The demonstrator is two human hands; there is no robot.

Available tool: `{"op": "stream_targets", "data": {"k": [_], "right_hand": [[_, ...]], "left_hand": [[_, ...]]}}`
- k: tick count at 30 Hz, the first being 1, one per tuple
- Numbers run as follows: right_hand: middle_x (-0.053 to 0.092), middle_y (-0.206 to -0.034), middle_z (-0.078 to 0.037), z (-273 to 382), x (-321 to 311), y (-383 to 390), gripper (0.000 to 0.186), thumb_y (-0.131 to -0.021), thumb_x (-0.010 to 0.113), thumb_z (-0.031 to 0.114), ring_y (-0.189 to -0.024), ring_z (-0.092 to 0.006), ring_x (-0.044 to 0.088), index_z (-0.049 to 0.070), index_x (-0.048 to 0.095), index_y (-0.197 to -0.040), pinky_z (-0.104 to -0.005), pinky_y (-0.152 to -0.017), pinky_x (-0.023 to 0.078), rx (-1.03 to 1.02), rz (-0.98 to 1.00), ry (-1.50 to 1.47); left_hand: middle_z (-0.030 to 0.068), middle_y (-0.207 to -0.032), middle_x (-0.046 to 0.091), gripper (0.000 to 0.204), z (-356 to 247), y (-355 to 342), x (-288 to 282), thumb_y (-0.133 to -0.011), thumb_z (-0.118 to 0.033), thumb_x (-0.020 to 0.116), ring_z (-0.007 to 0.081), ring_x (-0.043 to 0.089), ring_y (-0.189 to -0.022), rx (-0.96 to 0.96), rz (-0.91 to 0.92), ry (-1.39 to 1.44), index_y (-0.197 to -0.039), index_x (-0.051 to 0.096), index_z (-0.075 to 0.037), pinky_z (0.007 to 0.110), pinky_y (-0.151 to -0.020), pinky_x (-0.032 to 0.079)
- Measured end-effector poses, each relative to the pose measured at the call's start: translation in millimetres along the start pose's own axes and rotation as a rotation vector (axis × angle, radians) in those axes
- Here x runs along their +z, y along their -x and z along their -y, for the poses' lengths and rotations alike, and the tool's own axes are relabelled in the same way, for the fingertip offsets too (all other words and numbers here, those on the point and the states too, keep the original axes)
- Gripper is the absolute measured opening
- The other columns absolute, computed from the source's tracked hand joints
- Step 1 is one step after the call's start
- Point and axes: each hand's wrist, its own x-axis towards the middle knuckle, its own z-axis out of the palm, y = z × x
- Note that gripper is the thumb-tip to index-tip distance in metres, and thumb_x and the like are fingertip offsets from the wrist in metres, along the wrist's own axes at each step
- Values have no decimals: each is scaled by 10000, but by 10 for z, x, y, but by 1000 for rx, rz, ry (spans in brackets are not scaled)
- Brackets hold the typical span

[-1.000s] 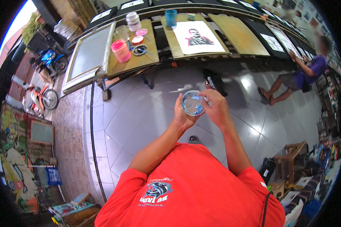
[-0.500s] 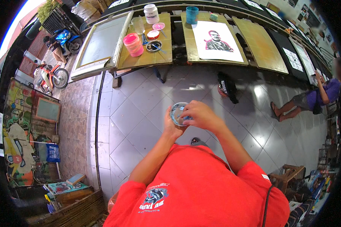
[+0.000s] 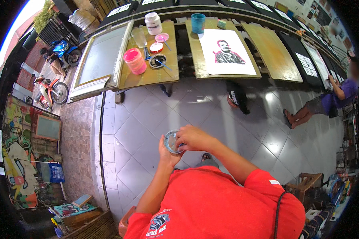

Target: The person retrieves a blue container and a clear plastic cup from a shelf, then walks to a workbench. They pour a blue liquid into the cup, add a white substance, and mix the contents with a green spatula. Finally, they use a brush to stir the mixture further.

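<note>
1. Above the grey tiled floor [image 3: 139,109], out in front of my bright red short-sleeved T-shirt [image 3: 227,207], there's the pale round tub smeared with blue [image 3: 171,140], held up in mid-air!
2. Left hand [image 3: 167,154] on duty: it's gripping the tub, palm cupped round its near left side, thumb up along the wall.
3. And the right hand [image 3: 196,138] comes across from the other side, fingers bent over the tub's right edge; whether they pinch anything, I cannot tell, as the knuckles block the view.
4. Beyond, on the yellow-brown board-topped table [image 3: 149,78], a crowded line-up: a tall white plastic jar [image 3: 153,24], a clear cup [image 3: 139,38], a pink-stained plastic jar [image 3: 135,62], a round pink lid [image 3: 162,37], a red-and-white round lid [image 3: 156,48], and a dark round lid [image 3: 156,62] with a thin blue stick [image 3: 164,65] lying across it.
5. Left of those leans a pale-framed rectangular screen [image 3: 101,57].
6. Next board over: a teal plastic cup [image 3: 198,24], a small greenish block [image 3: 221,24], and a white sheet printed with a black-and-pink portrait [image 3: 228,54].
7. Far right, a person in a purple shirt [image 3: 342,96] stands beside the row of boards.
</note>
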Motion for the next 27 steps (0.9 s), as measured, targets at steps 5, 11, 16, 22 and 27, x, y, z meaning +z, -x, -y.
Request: {"op": "stream_targets", "data": {"k": [5, 11, 16, 22, 27], "right_hand": [[647, -873, -32, 187, 236, -734, 135, -726, 706, 247, -915, -254, 574, 178, 728, -839, -411, -798, 447, -89, 1, 21], [663, -824, -57, 700, 593, -1917, 115, -725, 703, 229, -899, -273, 602, 162, 719, -817, -425, -790, 454, -74, 127, 55], [653, -860, -50, 1118, 940, -2810, 110, -745, 697, 220, -904, -276, 597, 152, 708, -832, -431, -797, 452, -184, 97, 18], [641, -886, -68, 1307, 1436, -3902, 104, -762, 684, 201, -913, -286, 592, 130, 677, -837, -434, -804, 450, -356, 174, -56], [626, -910, -115, 1487, 1690, -4930, 122, -768, 663, 160, -883, -335, 593, 72, 645, -852, -438, -778, 470, -422, 222, -175]], "left_hand": [[66, -1134, 633, 593, -689, 171, -334, -937, -577, 275, 262, 590, -1024, 43, 42, 12, -1178, 592, -137, 427, -809, 498], [70, -1168, 630, 594, -1740, 429, -948, -920, -584, 316, 273, 587, -1049, 73, -87, 32, -1204, 587, -139, 461, -877, 468], [89, -1193, 617, 606, -2526, 723, -1530, -920, -578, 316, 288, 581, -1078, 166, -55, 78, -1210, 579, -116, 491, -911, 455], [105, -1174, 623, 621, -3312, 1047, -2045, -938, -567, 268, 293, 592, -1058, 335, -97, 211, -1211, 574, -100, 485, -901, 466], [95, -1131, 637, 598, -4077, 1150, -2499, -947, -549, 268, 274, 598, -1026, 482, -3, 285, -1172, 596, -103, 465, -876, 477]]}}
